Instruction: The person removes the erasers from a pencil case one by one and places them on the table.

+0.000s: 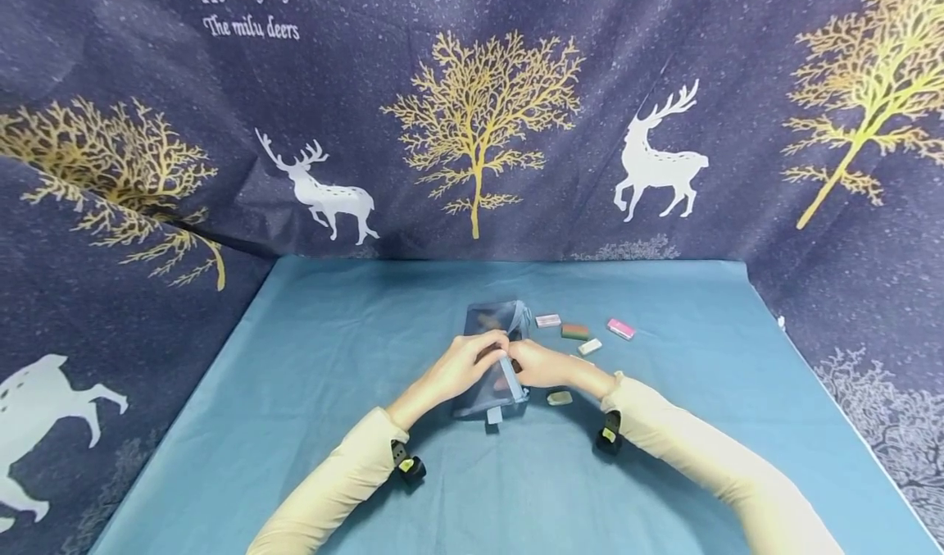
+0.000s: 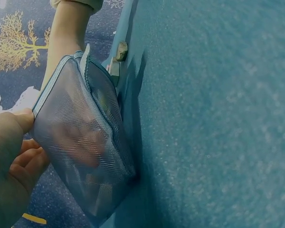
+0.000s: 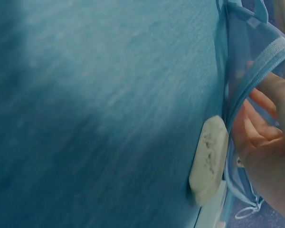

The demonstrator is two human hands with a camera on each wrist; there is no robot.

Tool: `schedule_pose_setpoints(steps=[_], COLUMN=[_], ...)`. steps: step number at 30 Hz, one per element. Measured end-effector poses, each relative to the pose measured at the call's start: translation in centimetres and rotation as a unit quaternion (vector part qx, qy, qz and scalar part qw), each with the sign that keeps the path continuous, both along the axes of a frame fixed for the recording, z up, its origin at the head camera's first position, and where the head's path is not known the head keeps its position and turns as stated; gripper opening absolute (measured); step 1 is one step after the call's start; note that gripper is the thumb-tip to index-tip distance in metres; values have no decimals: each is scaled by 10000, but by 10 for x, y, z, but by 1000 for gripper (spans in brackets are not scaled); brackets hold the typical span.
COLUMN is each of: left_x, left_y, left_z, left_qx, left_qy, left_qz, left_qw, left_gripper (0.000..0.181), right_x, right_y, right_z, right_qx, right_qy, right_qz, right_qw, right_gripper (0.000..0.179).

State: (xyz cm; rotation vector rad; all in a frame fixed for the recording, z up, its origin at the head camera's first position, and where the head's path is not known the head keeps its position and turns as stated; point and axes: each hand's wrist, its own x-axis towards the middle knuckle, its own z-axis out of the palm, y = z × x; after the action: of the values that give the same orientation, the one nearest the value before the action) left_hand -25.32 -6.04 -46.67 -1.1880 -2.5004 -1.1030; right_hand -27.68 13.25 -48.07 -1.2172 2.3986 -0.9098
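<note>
A blue mesh zip pouch (image 1: 479,403) lies near the middle of the cloth-covered table, its zipped mouth open toward the right. My left hand (image 1: 468,364) pinches the pouch's upper edge between thumb and fingers, lifting the mesh in the left wrist view. My right hand (image 1: 546,365) reaches through the mouth. Its fingers (image 3: 256,126) are inside, loosely bent, and they show blurred through the mesh (image 2: 61,109) in the left wrist view. I see nothing between them, though the mesh veils the tips. Beside the mouth lies a worn, off-white eraser (image 3: 210,159) with dark specks.
Right of the pouch lie a pink-sleeved eraser (image 1: 621,329), a brown-and-green block (image 1: 575,332), a small white eraser (image 1: 590,347) and a white-and-pink one (image 1: 548,320). A yellowish eraser (image 1: 559,398) sits nearer me. A dark printed cloth (image 1: 472,129) hangs behind the blue tabletop (image 1: 354,317).
</note>
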Motion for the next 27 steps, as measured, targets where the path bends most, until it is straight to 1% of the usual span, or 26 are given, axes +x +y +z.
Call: schedule_pose_setpoints(steps=[1,4,7,9,12,14,17,20,23,27], left_x=[0,1,0,0,0,-1,-1,-1,-1,0], left_y=[0,-1,-2,-3,-3,-3,-4,-4,-4,-4], left_z=[0,0,0,-1,-1,-1,0,0,0,0], left_qx=[23,98,169,171,156,132,130,89,87,124], left_qy=[22,49,68,113,185,218,186,155,142,161], left_qz=[-3,-43,-46,-10,57,62,44,65,117,130], left_qw=[10000,9999,9998,9998,9997,9997,9997,9998,9998,9997], left_gripper=[10,11,10,10,9,8,8,8,8,8], right_x=[1,1,0,-1,-1,-1,-2,-2,-2,-2], right_y=[-1,-4,-7,-9,-12,-14,-16,-17,-17,-17], right_z=[0,-1,-2,-2,-3,-4,-5,-5,-6,-6], right_qx=[-30,-76,-119,-147,-117,-54,1,-2,-14,-31], right_qy=[-36,-33,65,135,349,524,725,844,759,485], right_qz=[10,119,412,677,1018,1119,1145,1029,866,718], right_qw=[10000,9999,9991,9975,9941,9923,9908,9911,9933,9962], right_gripper=[30,31,25,23,27,29,25,20,22,28])
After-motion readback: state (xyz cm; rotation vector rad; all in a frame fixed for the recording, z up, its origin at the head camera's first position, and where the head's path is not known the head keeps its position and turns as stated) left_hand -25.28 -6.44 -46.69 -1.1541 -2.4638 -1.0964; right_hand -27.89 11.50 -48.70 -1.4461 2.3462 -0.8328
